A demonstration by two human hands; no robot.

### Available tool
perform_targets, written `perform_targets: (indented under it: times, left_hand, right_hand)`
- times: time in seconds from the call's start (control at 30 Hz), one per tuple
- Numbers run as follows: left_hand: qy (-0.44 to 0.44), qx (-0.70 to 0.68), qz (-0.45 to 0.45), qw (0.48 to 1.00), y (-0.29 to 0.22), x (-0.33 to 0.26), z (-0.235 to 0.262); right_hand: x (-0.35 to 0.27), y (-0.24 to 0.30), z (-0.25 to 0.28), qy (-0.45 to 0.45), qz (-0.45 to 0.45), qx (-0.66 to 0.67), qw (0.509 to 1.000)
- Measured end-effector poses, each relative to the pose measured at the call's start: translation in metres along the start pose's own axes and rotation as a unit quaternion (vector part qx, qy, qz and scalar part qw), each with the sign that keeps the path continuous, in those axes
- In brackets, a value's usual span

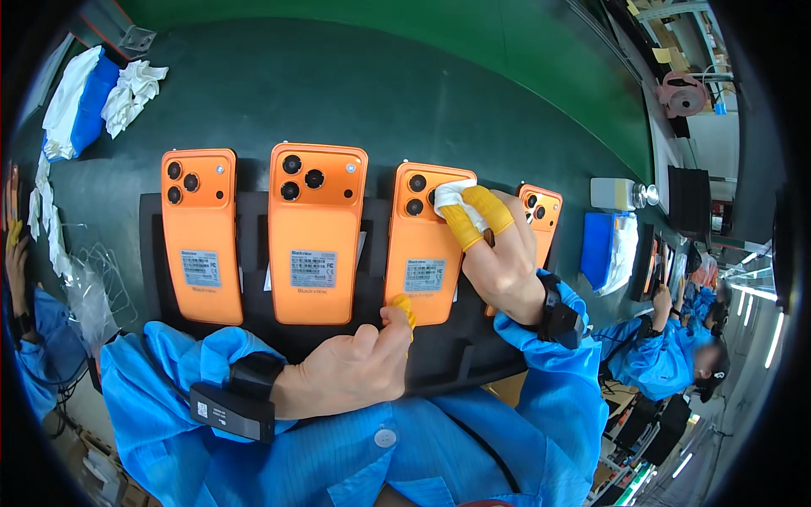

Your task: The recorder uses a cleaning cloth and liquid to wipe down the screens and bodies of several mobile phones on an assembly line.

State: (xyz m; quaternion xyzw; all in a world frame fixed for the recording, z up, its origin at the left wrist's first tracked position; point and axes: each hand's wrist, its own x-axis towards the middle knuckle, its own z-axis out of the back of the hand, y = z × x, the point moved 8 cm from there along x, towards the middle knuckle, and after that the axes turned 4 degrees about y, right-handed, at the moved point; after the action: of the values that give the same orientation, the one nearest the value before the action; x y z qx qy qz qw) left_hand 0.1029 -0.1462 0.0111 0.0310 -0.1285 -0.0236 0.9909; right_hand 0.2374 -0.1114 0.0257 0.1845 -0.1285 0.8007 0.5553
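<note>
Several orange phones lie back-up in a row, each with a camera block at its far end. My right hand, with yellow finger cots, is closed on a folded white cloth and presses it onto the camera block of the third phone from the left. The cloth hides part of that block. My left hand is curled, with a yellow cot against the same phone's lower left edge. A smaller-looking phone lies partly behind my right hand. To the left are a second phone and a first phone.
Under the phones is a black mat on a dark green table. Blue bins of white cloths stand on both sides. A bottle sits at right. Co-workers work nearby.
</note>
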Motion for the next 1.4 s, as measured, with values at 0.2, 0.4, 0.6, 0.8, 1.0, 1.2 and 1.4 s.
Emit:
perform_targets:
  times: [0.2, 0.4, 0.6, 0.8, 1.0, 1.2, 1.4]
  left_hand:
    - [-0.005, -0.008, 0.003, 1.000, 0.000, 0.001, 0.001]
    - [-0.016, 0.014, 0.010, 1.000, -0.001, -0.003, -0.001]
    - [-0.021, 0.004, 0.000, 1.000, -0.002, -0.001, -0.001]
    - [-0.015, 0.009, 0.006, 1.000, -0.002, -0.001, -0.001]
    - [-0.020, 0.017, 0.020, 0.999, 0.002, -0.003, 0.003]
    - [-0.015, 0.000, 0.001, 1.000, -0.003, 0.000, -0.002]
    - [-0.033, -0.004, 0.022, 0.999, -0.001, -0.002, -0.002]
  right_hand:
    - [-0.008, 0.000, 0.003, -0.014, -0.006, 0.006, 1.000]
    - [0.001, 0.003, -0.002, 0.002, 0.018, 0.026, 1.000]
    - [0.001, 0.000, -0.002, -0.001, 0.018, 0.019, 1.000]
    - [-0.002, 0.002, 0.000, -0.004, 0.021, 0.015, 1.000]
    - [0.003, 0.004, -0.003, 0.016, 0.017, 0.042, 0.999]
    - [-0.003, -0.011, 0.001, -0.014, -0.025, 0.025, 0.999]
    - [0.018, -0.003, -0.009, -0.013, 0.013, 0.053, 0.998]
